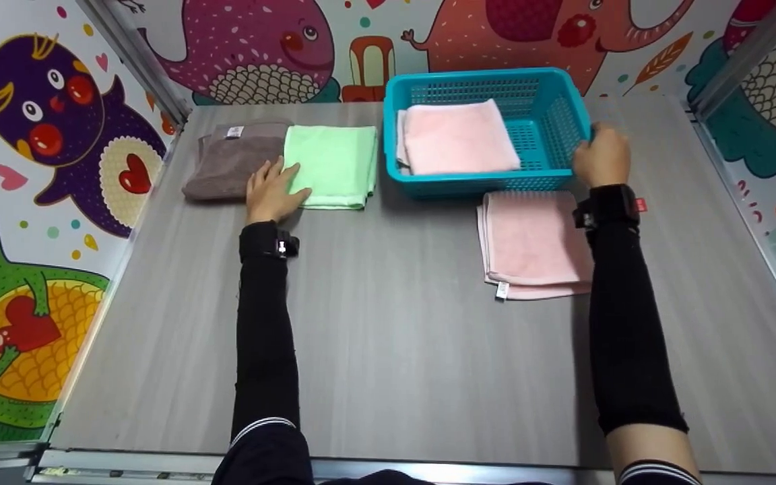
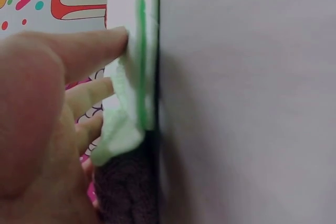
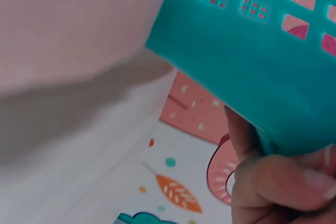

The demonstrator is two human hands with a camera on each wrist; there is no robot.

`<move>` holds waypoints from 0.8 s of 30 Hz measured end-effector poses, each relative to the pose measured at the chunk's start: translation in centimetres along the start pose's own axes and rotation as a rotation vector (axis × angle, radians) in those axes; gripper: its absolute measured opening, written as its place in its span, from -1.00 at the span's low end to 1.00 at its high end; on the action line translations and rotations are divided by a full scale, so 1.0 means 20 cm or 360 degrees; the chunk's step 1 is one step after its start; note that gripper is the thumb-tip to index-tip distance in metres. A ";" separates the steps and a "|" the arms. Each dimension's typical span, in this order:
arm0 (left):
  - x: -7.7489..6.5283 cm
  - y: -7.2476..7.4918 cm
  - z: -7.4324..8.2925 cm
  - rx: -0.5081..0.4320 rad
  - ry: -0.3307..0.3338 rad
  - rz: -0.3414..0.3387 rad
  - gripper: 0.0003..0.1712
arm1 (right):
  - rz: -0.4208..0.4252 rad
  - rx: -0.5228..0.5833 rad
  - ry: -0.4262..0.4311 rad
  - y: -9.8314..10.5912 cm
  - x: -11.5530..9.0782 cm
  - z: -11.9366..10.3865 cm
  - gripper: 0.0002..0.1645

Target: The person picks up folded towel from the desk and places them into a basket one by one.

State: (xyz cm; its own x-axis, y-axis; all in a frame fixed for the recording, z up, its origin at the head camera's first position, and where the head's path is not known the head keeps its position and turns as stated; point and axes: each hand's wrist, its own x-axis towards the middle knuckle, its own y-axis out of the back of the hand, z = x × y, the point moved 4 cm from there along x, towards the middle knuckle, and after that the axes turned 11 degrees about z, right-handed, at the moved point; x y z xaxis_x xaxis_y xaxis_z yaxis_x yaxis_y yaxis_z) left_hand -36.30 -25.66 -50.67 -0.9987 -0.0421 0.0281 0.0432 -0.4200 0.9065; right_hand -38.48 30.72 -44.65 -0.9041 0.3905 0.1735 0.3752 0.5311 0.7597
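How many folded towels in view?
4 visible: brown towel at far left, green towel right of it, pink towel inside the blue basket, second pink towel in front of the basket. Layers could hide more.

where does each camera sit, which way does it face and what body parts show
Head: worn on the head, facing forward and down at the table; left hand, right hand and sleeves show.
Left wrist: on that wrist, facing the green cloth; left hand shows.
Right wrist: on that wrist, facing the basket; right hand shows.
Head and right wrist both show the basket and orange leaf.
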 end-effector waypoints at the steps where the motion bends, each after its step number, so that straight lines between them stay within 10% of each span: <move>1: 0.00 0.00 0.00 -0.0002 0.0000 0.0000 -0.20 | -0.0010 0.0005 0.0004 -0.01 -0.01 -0.01 -0.36; 24: 0.00 0.01 0.00 0.0006 -0.0007 -0.0008 -0.20 | -0.0012 0.0131 0.0025 -0.09 -0.07 -0.10 -0.37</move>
State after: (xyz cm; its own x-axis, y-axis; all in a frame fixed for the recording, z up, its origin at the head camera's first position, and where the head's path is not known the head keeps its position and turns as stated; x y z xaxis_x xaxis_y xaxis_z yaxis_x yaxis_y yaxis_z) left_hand -36.27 -25.76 -50.54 -0.9990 -0.0358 0.0252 0.0379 -0.4171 0.9081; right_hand -38.37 27.80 -45.06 -0.9098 0.3748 0.1784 0.3835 0.5944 0.7069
